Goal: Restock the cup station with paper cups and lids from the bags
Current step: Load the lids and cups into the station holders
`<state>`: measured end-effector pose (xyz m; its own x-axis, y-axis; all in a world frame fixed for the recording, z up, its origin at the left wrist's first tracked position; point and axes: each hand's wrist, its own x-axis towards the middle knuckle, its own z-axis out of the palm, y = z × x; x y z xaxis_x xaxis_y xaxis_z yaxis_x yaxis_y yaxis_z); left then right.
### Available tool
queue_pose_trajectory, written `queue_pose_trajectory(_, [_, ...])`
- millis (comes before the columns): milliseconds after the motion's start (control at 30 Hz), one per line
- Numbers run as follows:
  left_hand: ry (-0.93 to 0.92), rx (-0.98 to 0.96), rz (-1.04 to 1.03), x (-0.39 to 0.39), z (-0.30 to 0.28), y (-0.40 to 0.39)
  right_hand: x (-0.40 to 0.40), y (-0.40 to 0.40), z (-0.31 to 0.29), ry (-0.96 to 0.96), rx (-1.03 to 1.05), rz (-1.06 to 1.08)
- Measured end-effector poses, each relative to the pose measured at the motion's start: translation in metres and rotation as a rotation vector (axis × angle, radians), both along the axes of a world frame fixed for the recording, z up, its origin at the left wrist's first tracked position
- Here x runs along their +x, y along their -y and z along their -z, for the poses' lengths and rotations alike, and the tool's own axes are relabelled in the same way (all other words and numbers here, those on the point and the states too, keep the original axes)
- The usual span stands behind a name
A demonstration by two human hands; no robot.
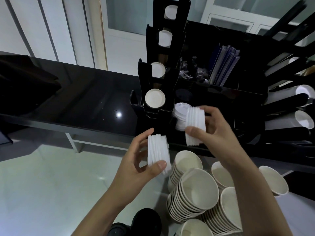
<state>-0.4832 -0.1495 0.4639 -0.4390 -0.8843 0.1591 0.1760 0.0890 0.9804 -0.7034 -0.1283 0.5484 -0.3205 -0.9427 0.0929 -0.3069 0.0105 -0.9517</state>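
Two short stacks of white lids are held on edge, one in each hand, just in front of the black cup station [221, 99]; the landmark taken here is the lid slot at the station's lower front, where a row of white lids [179, 114] already lies. The right-hand stack [195, 125] is pinched between thumb and curled fingers of the right hand [216, 132] and is held touching or just short of that row — turned the same way as the lids there, presumably so that it can be slid in behind them. The left-hand stack [158, 155] is gripped in the same manner by the left hand [141, 160], below and to the left of the slot, apparently kept in reserve; the lids seem to have been split into two lots so that each can be handled with one hand. Left of the slot, the upright cup column [155, 97] is seen loaded; below the slot, nested paper cups [196, 189] wait in several stacks, their restocking judged not yet finished.
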Motion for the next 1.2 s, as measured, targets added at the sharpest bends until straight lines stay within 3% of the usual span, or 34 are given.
queue_pose_trajectory(200, [-0.010, 0.010, 0.002, -0.001, 0.001, 0.001, -0.021, 0.048, -0.024, -0.452, -0.037, 0.082])
queue_pose_trajectory(400, [-0.007, 0.021, -0.003, 0.000, 0.002, 0.003, -0.027, 0.086, -0.011, -0.766, 0.077, -0.023])
queue_pose_trajectory(633, [0.008, 0.019, -0.009, 0.000, 0.003, 0.004, -0.032, 0.106, 0.000, -1.003, 0.156, -0.028])
queue_pose_trajectory(1200, [0.016, 0.026, -0.012, -0.002, 0.005, 0.005, -0.036, 0.095, 0.034, -1.150, 0.044, 0.058])
